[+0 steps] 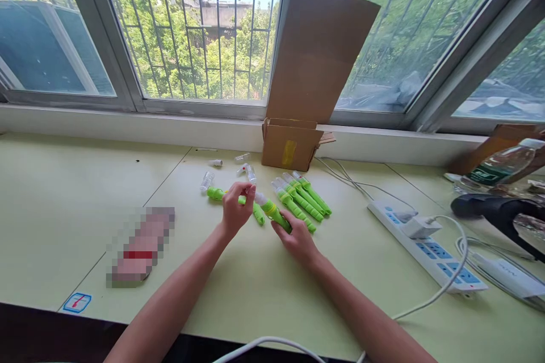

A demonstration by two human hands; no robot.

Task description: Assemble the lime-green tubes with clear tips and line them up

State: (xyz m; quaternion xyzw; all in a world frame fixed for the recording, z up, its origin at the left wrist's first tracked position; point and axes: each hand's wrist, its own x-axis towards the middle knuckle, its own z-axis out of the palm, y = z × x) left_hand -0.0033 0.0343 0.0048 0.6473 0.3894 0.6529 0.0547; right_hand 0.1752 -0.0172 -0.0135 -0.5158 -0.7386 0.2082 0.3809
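My right hand [298, 241] is wrapped round the lower part of a bright green plastic stick [272, 212] with ridges and a clear end. At that end, the fingers of my left hand [237, 210] pinch the clear cap [259, 197], partly hidden by the fingertips. Behind my left hand lie more green pieces, one a green stick [258, 214] partly covered. To the right, several finished-looking green sticks with clear tips [304, 198] lie side by side at a slant. Loose clear caps [206, 181] are scattered beyond my left hand, among them a bent clear piece [247, 172].
An open cardboard box [293, 147] stands against the window sill. A white power strip [426, 249] with cables lies to the right, near a plastic bottle [500, 167] and a black object [481, 207]. A blurred-out item [142, 247] is at left, above a small marked sticker [77, 302].
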